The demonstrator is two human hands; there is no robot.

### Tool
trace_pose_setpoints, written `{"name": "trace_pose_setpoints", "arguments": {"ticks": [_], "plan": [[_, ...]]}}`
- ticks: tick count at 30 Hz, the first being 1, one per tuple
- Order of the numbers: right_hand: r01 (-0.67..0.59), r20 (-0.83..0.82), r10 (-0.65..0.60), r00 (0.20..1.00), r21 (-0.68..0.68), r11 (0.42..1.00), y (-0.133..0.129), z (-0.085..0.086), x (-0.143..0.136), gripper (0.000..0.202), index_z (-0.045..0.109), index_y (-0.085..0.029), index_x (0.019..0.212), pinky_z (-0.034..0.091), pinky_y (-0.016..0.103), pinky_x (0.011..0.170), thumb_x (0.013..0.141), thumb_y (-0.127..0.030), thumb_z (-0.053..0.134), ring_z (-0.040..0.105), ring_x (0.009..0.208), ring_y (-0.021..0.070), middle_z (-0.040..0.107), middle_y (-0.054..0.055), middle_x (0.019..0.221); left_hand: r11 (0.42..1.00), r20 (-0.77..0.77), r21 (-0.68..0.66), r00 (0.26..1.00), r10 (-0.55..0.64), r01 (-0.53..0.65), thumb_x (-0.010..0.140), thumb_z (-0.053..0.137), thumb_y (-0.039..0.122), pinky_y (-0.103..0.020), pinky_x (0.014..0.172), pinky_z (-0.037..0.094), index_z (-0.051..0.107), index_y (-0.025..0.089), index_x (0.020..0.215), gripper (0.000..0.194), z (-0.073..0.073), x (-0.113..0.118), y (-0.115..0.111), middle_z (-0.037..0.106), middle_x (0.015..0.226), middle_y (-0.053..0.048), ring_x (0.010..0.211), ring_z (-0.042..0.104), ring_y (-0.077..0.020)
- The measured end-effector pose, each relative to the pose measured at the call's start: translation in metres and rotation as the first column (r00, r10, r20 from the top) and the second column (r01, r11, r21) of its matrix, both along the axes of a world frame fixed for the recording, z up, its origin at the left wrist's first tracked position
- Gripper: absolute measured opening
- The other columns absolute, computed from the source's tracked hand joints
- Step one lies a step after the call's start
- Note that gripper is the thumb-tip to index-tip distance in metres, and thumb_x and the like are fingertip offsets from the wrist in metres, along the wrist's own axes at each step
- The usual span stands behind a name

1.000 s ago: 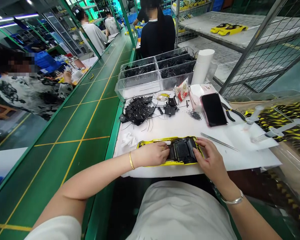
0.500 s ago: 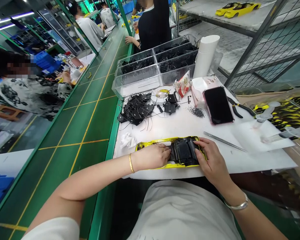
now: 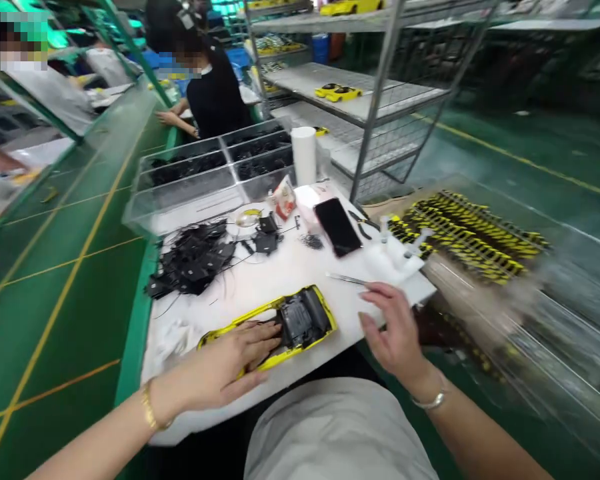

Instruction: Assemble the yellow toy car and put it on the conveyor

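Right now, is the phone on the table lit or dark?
Dark: the phone lies flat, face up on the white table, its screen plain black with nothing displayed.

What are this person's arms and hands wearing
Both forearms are bare, with short white sleeves at the picture's bottom edge. The left hand has a thin gold bangle at the wrist; the right hand has a silver bracelet.
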State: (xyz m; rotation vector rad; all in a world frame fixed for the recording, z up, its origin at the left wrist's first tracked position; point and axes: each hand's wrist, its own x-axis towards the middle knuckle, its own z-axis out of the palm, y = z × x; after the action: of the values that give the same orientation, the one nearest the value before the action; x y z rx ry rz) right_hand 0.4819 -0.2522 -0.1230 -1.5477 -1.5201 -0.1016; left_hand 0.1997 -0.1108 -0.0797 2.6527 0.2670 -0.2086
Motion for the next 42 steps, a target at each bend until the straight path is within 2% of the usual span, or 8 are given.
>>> {"name": "trace_pose_setpoints", "arguments": {"ticks": [6, 10, 16, 24, 27, 33, 38, 42], "plan": [[0.557, 0.359, -0.503, 0.786, -0.060, 0.828, -0.040, 0.042, 0.158, 0.026, 0.065, -0.007, 0.103, 0.044, 0.044, 0.090, 0.096, -0.028, 0.051, 0.058, 0.100, 0.0308, 0.062, 0.016, 0.098, 0.996, -0.011, 0.078, 0.999, 0.045, -0.044, 0.088, 0.057, 0.029, -0.049, 0.111, 0.041, 0.043, 0.026, 0.145, 0.058, -0.019, -0.006, -0.017, 0.042, 0.149, -0.009, 0.133, 0.048, -0.0297], [0.398, 0.487, -0.115, 0.866, -0.532, 0.747, -0.009, 0.011, 0.236, 0.013, 0.070, -0.006, 0.096, 0.045, 0.034, 0.078, 0.088, -0.010, 0.059, 0.062, 0.089, 0.0256, 0.066, 0.014, 0.095, 0.994, -0.065, 0.101, 0.997, 0.042, -0.036, 0.088, 0.057, 0.030, -0.051, 0.111, 0.041, 0.048, 0.025, 0.142, 0.055, -0.020, -0.001, -0.016, 0.045, 0.147, -0.009, 0.132, 0.049, -0.0303], [0.331, 0.528, 0.049, 0.848, -0.599, 0.729, 0.027, -0.023, 0.249, 0.008, 0.069, -0.008, 0.082, 0.038, 0.028, 0.060, 0.076, -0.003, 0.070, 0.058, 0.069, 0.0184, 0.065, 0.012, 0.087, 0.982, 0.006, 0.132, 0.991, 0.136, -0.136, 0.087, 0.062, 0.044, -0.046, 0.107, 0.047, 0.039, 0.025, 0.147, 0.067, -0.013, -0.007, -0.020, 0.040, 0.151, -0.010, 0.132, 0.049, -0.0303], [0.382, 0.612, -0.023, 0.790, -0.463, 0.800, -0.070, 0.054, 0.224, 0.011, 0.063, -0.016, 0.096, 0.043, 0.034, 0.067, 0.092, -0.019, 0.054, 0.061, 0.085, 0.0267, 0.064, 0.013, 0.097, 0.933, 0.086, -0.219, 0.947, 0.310, -0.286, 0.092, 0.059, 0.034, -0.040, 0.112, 0.042, 0.031, 0.039, 0.149, 0.063, 0.023, -0.027, -0.053, 0.035, 0.155, -0.001, 0.138, 0.042, -0.0276], [0.048, 0.390, 0.121, 0.913, -0.395, 0.918, -0.078, 0.089, 0.160, 0.013, 0.061, -0.021, 0.102, 0.048, 0.031, 0.079, 0.097, -0.019, 0.049, 0.063, 0.094, 0.0217, 0.066, 0.009, 0.102, 0.743, 0.011, -0.635, 0.960, 0.280, -0.210, 0.091, 0.061, 0.040, -0.043, 0.115, 0.038, 0.032, 0.037, 0.148, 0.064, 0.026, 0.001, -0.060, 0.040, 0.153, -0.005, 0.138, 0.042, -0.0279], [-0.599, 0.040, 0.671, 0.741, -0.412, 0.686, -0.016, 0.110, 0.005, 0.020, 0.063, -0.021, 0.097, 0.053, 0.025, 0.072, 0.095, -0.010, 0.047, 0.064, 0.087, 0.0162, 0.067, 0.006, 0.098, 0.055, -0.074, -0.994, 0.953, 0.295, -0.094, 0.077, 0.070, 0.061, -0.037, 0.084, 0.053, 0.042, 0.027, 0.141, 0.078, 0.018, 0.063, -0.078, 0.054, 0.128, -0.012, 0.101, 0.062, -0.0231], [-0.763, 0.039, 0.789, 0.613, -0.226, 0.605, 0.022, 0.081, -0.070, 0.021, 0.057, -0.018, 0.117, 0.055, 0.034, 0.089, 0.098, -0.017, 0.049, 0.058, 0.107, 0.0221, 0.060, 0.012, 0.117, -0.199, -0.189, -0.976, 0.802, 0.566, -0.090, 0.076, 0.076, 0.037, -0.024, 0.069, 0.049, 0.063, 0.018, 0.114, 0.044, 0.011, 0.018, -0.077, 0.059, 0.092, -0.003, 0.076, 0.057, -0.0119], [-0.791, 0.084, 0.836, 0.542, -0.285, 0.542, 0.045, 0.058, -0.104, 0.041, 0.047, -0.017, 0.133, 0.050, 0.048, 0.100, 0.094, -0.024, 0.058, 0.046, 0.127, 0.0298, 0.051, 0.015, 0.134, -0.249, -0.252, -0.965, 0.544, 0.800, -0.082, 0.078, 0.075, 0.034, -0.022, 0.072, 0.050, 0.062, 0.017, 0.109, 0.038, 0.001, -0.035, -0.089, 0.060, 0.092, -0.003, 0.079, 0.058, -0.0111]]}}
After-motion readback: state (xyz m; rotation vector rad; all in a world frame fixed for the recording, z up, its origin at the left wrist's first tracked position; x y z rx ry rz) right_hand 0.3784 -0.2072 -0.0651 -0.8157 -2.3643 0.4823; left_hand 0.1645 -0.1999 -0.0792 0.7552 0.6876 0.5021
